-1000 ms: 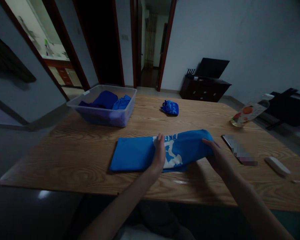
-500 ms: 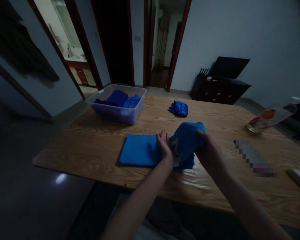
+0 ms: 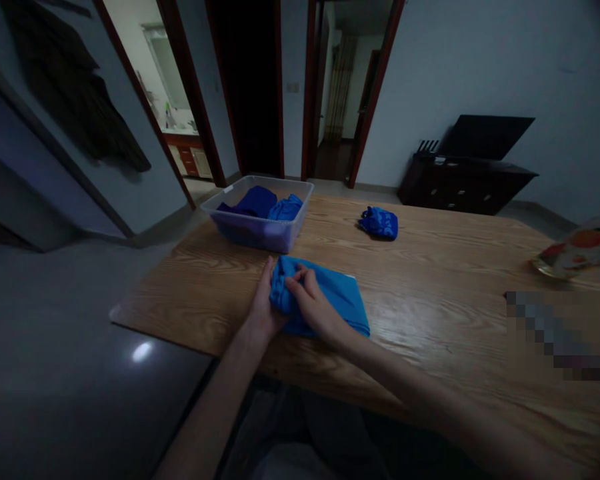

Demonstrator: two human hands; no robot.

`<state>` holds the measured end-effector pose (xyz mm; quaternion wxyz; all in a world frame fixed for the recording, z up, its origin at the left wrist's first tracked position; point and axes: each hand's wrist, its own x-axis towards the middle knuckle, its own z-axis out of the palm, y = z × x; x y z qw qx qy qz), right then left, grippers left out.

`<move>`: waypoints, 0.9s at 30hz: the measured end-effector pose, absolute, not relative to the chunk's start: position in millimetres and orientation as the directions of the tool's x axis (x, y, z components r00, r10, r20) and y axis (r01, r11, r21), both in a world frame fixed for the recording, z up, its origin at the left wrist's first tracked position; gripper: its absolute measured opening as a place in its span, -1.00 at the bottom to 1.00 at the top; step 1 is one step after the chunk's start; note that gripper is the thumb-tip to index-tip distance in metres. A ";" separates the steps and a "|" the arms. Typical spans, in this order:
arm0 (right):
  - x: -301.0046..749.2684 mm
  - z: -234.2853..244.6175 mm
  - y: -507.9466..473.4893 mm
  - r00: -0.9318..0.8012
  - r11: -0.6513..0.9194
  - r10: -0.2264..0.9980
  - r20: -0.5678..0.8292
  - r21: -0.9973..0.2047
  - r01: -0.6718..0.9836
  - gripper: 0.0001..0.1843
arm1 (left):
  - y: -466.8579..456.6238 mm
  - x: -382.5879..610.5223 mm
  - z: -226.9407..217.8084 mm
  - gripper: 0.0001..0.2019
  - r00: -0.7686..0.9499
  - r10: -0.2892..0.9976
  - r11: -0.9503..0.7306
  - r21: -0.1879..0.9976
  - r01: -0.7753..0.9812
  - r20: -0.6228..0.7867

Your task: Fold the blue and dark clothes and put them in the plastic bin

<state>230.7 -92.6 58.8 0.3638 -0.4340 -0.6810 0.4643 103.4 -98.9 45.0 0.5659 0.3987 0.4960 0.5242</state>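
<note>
A light blue folded garment lies near the front edge of the table, its left end gathered and slightly raised. My left hand cups that left end, fingers along its outer side and partly hidden by the fabric. Bent over the top, my right hand has its fingers closed on the bunched fabric. Farther back on the table sits a bundled darker blue cloth with lighter markings, apart from both hands.
A clear plastic bin holding blue clothes stands at the table's back left. To the right are a bottle with a fruit label and a pixelated flat object. The wooden table has a rounded left corner.
The right part of the garment has been folded over to the left. Both hands now meet at its left end; before, my left hand pressed its middle and my right hand lifted the right part.
</note>
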 end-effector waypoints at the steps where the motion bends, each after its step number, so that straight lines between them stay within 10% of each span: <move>1: 223.2 55.0 -96.7 -0.390 0.213 0.915 0.102 -0.944 0.252 -0.65 | -99.9 91.9 46.8 -0.39 -0.040 0.977 0.197 0.956 -0.216 -0.210; 7: 257.9 56.1 -116.9 -0.654 0.684 0.690 0.311 -0.576 0.447 -0.47 | -92.2 57.0 35.7 -0.31 -0.057 0.995 0.082 0.996 -0.043 -0.084; 15: 375.5 2.7 -79.2 -0.615 0.641 0.766 0.188 -0.287 0.712 -0.37 | -77.1 48.0 6.5 -0.15 0.019 0.981 -0.186 0.900 0.395 0.195; 21: 393.4 3.5 -58.6 -0.545 0.581 0.812 0.209 -0.369 0.725 -0.34 | -81.7 53.9 14.0 -0.24 0.061 0.989 -0.146 0.944 0.296 0.134; 27: 375.4 36.1 -1.0 -0.698 0.415 0.716 0.034 -0.824 0.385 -0.08 | -92.9 70.4 47.6 -0.24 0.040 0.987 0.155 0.987 -0.039 -0.154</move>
